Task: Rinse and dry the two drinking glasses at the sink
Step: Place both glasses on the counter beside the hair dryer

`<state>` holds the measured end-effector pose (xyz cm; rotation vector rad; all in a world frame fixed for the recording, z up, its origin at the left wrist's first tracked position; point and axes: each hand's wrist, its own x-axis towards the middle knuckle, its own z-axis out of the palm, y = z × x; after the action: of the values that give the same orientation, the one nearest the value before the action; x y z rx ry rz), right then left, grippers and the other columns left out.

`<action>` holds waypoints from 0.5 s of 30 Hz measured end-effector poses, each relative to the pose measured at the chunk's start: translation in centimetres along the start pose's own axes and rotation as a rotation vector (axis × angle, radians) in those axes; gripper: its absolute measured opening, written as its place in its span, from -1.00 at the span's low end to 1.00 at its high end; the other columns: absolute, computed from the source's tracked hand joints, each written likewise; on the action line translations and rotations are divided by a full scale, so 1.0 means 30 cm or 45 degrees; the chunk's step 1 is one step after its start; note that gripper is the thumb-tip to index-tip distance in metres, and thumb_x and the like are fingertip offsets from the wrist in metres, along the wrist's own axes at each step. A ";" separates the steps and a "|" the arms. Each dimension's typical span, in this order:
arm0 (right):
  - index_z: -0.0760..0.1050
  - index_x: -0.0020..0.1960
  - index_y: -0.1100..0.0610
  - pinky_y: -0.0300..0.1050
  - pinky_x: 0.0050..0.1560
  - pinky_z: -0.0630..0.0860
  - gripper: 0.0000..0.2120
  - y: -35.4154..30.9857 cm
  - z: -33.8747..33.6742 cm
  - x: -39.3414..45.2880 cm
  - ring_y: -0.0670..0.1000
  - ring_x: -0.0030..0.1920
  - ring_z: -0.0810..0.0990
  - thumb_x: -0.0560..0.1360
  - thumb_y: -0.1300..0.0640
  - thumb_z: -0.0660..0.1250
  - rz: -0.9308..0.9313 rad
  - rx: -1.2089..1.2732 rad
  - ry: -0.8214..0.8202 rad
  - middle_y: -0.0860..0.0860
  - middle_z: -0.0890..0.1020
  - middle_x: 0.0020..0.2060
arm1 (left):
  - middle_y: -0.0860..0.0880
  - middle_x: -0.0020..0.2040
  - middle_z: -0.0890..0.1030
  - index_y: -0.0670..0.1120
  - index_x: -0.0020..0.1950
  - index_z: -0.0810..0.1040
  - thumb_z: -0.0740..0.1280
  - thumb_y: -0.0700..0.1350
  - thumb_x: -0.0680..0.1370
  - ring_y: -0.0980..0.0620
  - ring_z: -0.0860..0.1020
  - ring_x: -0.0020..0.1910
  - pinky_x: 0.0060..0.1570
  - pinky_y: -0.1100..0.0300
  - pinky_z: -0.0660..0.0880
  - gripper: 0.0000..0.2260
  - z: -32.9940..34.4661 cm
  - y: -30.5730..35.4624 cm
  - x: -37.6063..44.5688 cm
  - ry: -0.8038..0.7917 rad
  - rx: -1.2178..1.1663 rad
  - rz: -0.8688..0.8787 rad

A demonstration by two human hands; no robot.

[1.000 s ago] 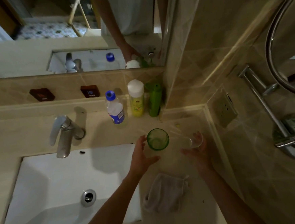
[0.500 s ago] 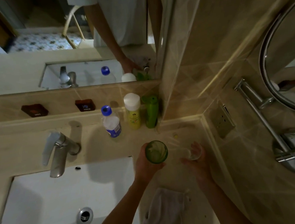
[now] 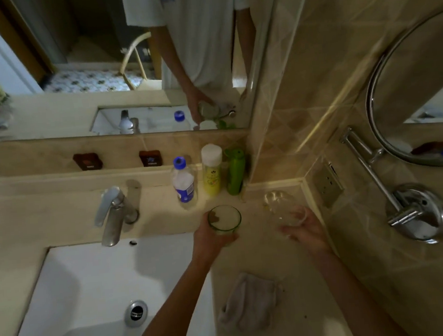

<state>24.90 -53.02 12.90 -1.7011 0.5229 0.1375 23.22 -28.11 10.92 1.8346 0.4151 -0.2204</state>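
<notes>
A green drinking glass (image 3: pixel 224 218) is lifted off the counter to the right of the sink, gripped from below and the side by my left hand (image 3: pixel 212 244). A clear drinking glass (image 3: pixel 281 206) is tilted above the counter near the right wall, and my right hand (image 3: pixel 303 231) holds it at its near end. The white sink basin (image 3: pixel 97 289) lies at the lower left under a chrome tap (image 3: pixel 113 216). A crumpled grey cloth (image 3: pixel 248 302) lies on the counter between my forearms.
A blue-capped bottle (image 3: pixel 183 182), a yellow bottle (image 3: pixel 211 170) and a green bottle (image 3: pixel 235 172) stand at the back of the counter. The tiled right wall carries a socket (image 3: pixel 327 180), a chrome bracket (image 3: pixel 417 210) and a round mirror (image 3: pixel 416 94). A wall mirror spans the back.
Both glasses have left the counter: my left hand closed round the green one and raised it, and my right hand picked up and tilted the clear one.
</notes>
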 end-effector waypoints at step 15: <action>0.48 0.33 0.14 -0.42 -0.17 0.54 -0.13 -0.051 0.190 -0.467 -0.28 -0.03 0.61 0.06 0.25 0.70 -0.319 -0.067 -0.453 0.05 0.61 0.13 | 0.10 0.24 0.61 0.10 0.32 0.49 0.67 0.12 0.08 0.00 0.58 0.23 0.13 -0.08 0.67 -0.17 -0.442 -0.077 -0.556 0.296 -0.265 0.024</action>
<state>14.19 -43.69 18.38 -1.7292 0.0411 0.2675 6.20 -17.72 18.78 1.6627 0.5610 0.0497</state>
